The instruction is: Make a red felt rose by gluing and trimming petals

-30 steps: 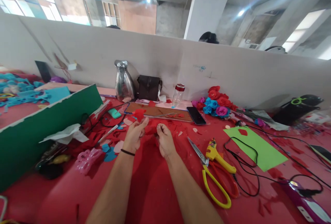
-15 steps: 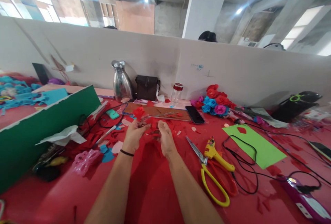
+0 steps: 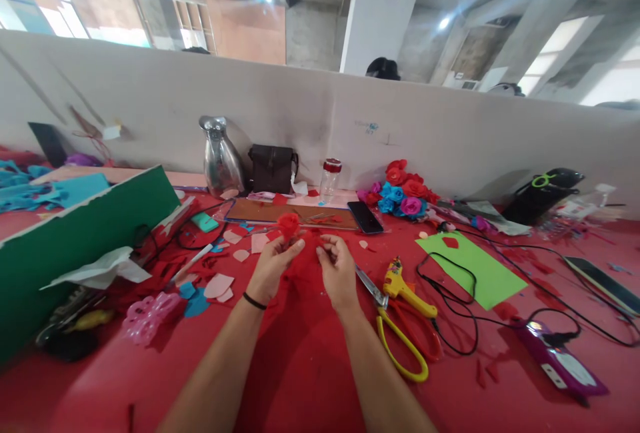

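My left hand, with a black band at its wrist, is closed around the base of a small red paper flower. The bloom stands up above the thumb. Just to the right, my right hand has its thumb and fingertips pinched together. Red paper shows blurred between the two hands, and what the right fingertips hold cannot be made out against the red table. Nearest the right forearm lie scissors with one yellow and one red handle, and a yellow glue gun rests across them.
Behind the hands are a brown board, a phone, a glass bottle, a metal jug and finished paper flowers. Green paper, black cables and a purple power strip lie right. A green panel stands left.
My hands have turned and drawn slightly apart, and the red flower now stands clearly above the left hand. The right fingers have closed into a pinch. The view has shifted a little right.
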{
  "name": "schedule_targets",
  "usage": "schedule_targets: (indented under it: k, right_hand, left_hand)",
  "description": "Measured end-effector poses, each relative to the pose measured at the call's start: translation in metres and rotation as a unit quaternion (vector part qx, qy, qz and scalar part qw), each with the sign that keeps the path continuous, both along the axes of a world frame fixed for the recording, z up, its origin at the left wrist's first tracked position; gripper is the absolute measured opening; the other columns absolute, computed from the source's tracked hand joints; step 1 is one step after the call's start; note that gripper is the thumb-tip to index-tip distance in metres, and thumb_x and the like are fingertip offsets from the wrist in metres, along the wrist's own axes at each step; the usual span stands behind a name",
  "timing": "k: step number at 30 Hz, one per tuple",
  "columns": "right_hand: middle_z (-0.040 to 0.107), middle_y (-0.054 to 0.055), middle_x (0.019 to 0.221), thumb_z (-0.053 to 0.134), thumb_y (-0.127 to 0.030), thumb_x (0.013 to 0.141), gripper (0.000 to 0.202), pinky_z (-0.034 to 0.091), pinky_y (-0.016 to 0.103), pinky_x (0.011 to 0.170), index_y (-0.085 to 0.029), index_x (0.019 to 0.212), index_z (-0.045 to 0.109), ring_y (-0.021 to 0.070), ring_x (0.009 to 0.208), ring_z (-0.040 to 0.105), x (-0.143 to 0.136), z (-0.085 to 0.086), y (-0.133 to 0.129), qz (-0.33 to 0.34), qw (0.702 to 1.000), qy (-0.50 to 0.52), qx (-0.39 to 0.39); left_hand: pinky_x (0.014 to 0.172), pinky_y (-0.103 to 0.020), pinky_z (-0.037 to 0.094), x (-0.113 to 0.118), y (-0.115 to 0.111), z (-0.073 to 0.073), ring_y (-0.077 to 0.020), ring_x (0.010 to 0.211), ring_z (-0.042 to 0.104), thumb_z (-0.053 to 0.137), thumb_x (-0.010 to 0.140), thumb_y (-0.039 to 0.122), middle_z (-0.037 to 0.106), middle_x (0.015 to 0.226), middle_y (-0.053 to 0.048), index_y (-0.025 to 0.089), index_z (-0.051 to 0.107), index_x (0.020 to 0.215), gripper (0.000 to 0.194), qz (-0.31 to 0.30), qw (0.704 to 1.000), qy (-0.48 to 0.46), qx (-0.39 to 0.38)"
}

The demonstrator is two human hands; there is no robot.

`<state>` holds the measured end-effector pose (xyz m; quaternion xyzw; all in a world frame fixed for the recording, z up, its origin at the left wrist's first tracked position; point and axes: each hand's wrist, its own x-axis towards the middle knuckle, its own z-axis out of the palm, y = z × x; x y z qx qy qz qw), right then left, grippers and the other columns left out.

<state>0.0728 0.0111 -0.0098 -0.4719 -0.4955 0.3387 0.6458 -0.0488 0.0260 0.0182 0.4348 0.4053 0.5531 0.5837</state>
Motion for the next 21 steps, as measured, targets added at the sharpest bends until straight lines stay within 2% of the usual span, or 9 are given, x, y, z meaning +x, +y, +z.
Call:
schedule_targets:
  k: [6,8,10,11,12,14,16,18,21]
  right_hand:
    - [0.067,0.004,0.081,0.056,-0.032,0.081,0.021,0.049,0.029,0.068,-0.02,0.099,0.055,0.0177,0.072,0.063,0.018,0.006,-0.02,-0.01,0.997,-0.08,-0.01]
    - [0.068,0.005,0.084,0.054,-0.034,0.083,0.021,0.05,0.031,0.071,-0.02,0.1,0.056,0.0183,0.072,0.064,0.038,0.007,-0.031,-0.025,0.992,-0.119,-0.017]
    - [0.069,0.007,0.089,0.049,-0.033,0.085,0.021,0.049,0.033,0.073,-0.02,0.1,0.057,0.02,0.076,0.065,0.066,0.009,-0.043,-0.084,0.975,-0.204,-0.037]
    - [0.069,0.009,0.091,0.047,-0.03,0.086,0.022,0.049,0.034,0.076,-0.018,0.101,0.058,0.0214,0.08,0.064,0.082,0.009,-0.049,-0.118,0.953,-0.271,-0.062]
    - [0.068,0.01,0.092,0.046,-0.024,0.084,0.023,0.047,0.036,0.079,-0.017,0.101,0.06,0.0232,0.084,0.063,0.098,0.009,-0.055,-0.147,0.92,-0.352,-0.093]
    - [0.066,0.014,0.104,0.05,-0.014,0.076,0.032,0.041,0.041,0.089,-0.015,0.106,0.061,0.0282,0.099,0.058,0.128,0.008,-0.064,-0.156,0.826,-0.521,-0.151]
    - [0.064,0.016,0.105,0.053,-0.013,0.073,0.038,0.039,0.04,0.09,-0.012,0.11,0.061,0.0303,0.101,0.056,0.149,0.006,-0.069,-0.146,0.747,-0.613,-0.212]
    - [0.063,0.017,0.106,0.051,-0.011,0.072,0.041,0.04,0.035,0.087,-0.01,0.113,0.059,0.0282,0.099,0.058,0.161,0.003,-0.069,-0.104,0.705,-0.657,-0.247]
    - [0.061,0.017,0.107,0.052,-0.009,0.071,0.041,0.041,0.03,0.083,-0.009,0.112,0.058,0.024,0.094,0.059,0.167,0.001,-0.063,-0.057,0.69,-0.674,-0.258]
  left_hand:
    - [0.041,-0.022,0.018,0.011,-0.003,-0.004,-0.004,0.042,0.031,0.081,0.049,0.033,0.052,0.051,0.005,0.014,0.066,0.062,0.028,0.003,1.0,0.005,-0.009]
    - [0.041,-0.022,0.016,0.013,-0.004,-0.005,-0.0039,0.041,0.029,0.081,0.049,0.033,0.05,0.049,0.005,0.013,0.066,0.062,0.028,-0.007,1.0,0.002,-0.013]
    - [0.04,-0.022,0.014,0.014,-0.005,-0.005,-0.0033,0.039,0.026,0.08,0.049,0.034,0.047,0.045,0.006,0.013,0.066,0.062,0.029,-0.011,1.0,-0.003,-0.023]
    - [0.04,-0.022,0.013,0.014,-0.005,-0.005,-0.003,0.039,0.025,0.08,0.049,0.034,0.045,0.044,0.006,0.013,0.066,0.062,0.029,-0.012,1.0,-0.006,-0.029]
    - [0.04,-0.022,0.012,0.014,-0.006,-0.005,-0.0027,0.038,0.024,0.08,0.05,0.033,0.044,0.044,0.007,0.012,0.065,0.062,0.028,-0.013,0.999,-0.008,-0.032]
    - [0.039,-0.022,0.011,0.014,-0.006,-0.005,-0.0023,0.037,0.023,0.079,0.051,0.032,0.041,0.042,0.008,0.012,0.065,0.061,0.027,-0.017,0.999,-0.011,-0.037]
    - [0.039,-0.022,0.011,0.014,-0.006,-0.007,-0.0019,0.037,0.023,0.08,0.05,0.03,0.041,0.043,0.007,0.012,0.063,0.06,0.026,-0.037,0.998,-0.007,-0.048]
    - [0.039,-0.021,0.01,0.015,-0.006,-0.009,-0.0016,0.037,0.024,0.081,0.048,0.028,0.043,0.044,0.007,0.013,0.061,0.059,0.027,-0.073,0.995,0.01,-0.071]
    - [0.039,-0.021,0.01,0.016,-0.008,-0.011,-0.0013,0.035,0.026,0.081,0.048,0.026,0.049,0.046,0.006,0.014,0.061,0.062,0.026,-0.131,0.986,0.046,-0.093]
